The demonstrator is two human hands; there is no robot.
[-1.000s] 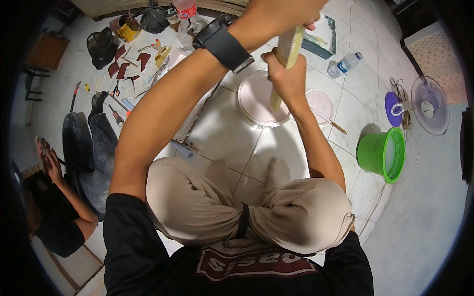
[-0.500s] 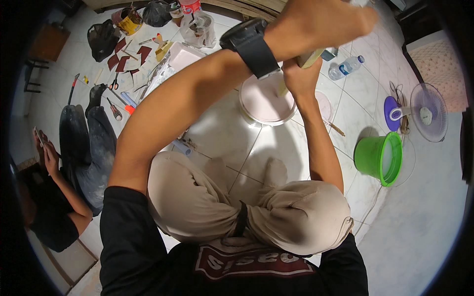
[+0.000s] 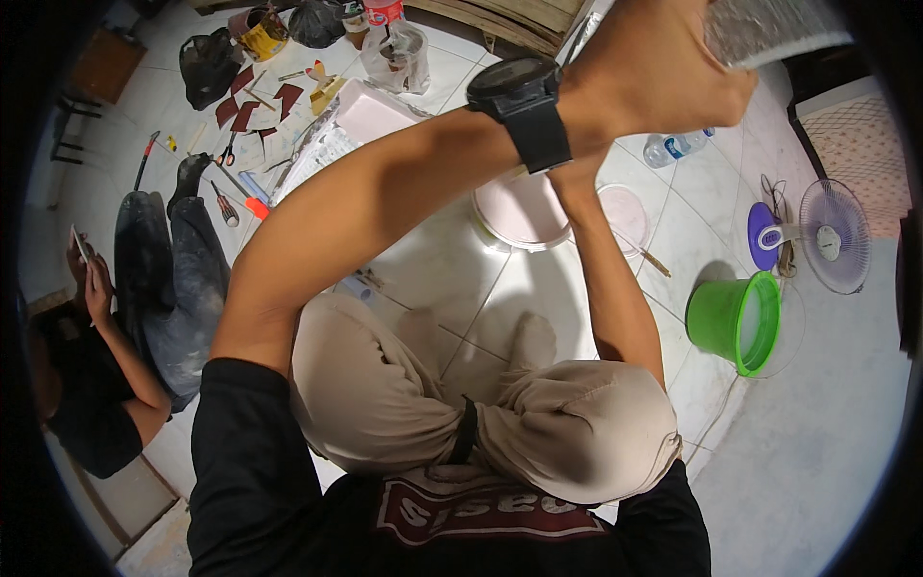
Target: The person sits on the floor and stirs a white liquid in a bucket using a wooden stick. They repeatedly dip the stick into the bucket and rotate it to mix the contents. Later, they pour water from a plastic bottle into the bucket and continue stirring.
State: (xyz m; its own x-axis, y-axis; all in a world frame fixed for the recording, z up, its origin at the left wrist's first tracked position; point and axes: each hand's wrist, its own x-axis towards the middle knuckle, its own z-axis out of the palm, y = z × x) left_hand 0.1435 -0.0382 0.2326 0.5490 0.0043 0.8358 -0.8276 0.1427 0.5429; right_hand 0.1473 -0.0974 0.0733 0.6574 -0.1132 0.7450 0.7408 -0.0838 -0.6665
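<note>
My left hand (image 3: 663,82), a black watch on its wrist, is raised at the upper right. Its fingers are closed at a broad, flat grey scraper-like piece (image 3: 777,31) with a smeared surface, cut off by the view's edge. My right hand (image 3: 580,171) is mostly covered by the left wrist, so its fingers and anything in them are hidden. Just below it stands a round bucket of pale pink paint (image 3: 521,210), partly behind my forearms. A round lid with pink paint (image 3: 623,216) lies to the right, a brush with a wooden handle (image 3: 656,262) across its edge.
A paint tray (image 3: 370,113), sandpaper pieces (image 3: 288,98), scissors (image 3: 227,154) and black bags (image 3: 208,69) lie at the upper left. To the right are a water bottle (image 3: 673,146), a green bucket (image 3: 716,315) and a fan (image 3: 829,236). Another person (image 3: 106,413) sits at the left with a phone.
My left hand has moved slightly right and down, and the grey flat piece has come into view. The pale bar seen in my right hand before is now hidden behind my left wrist.
</note>
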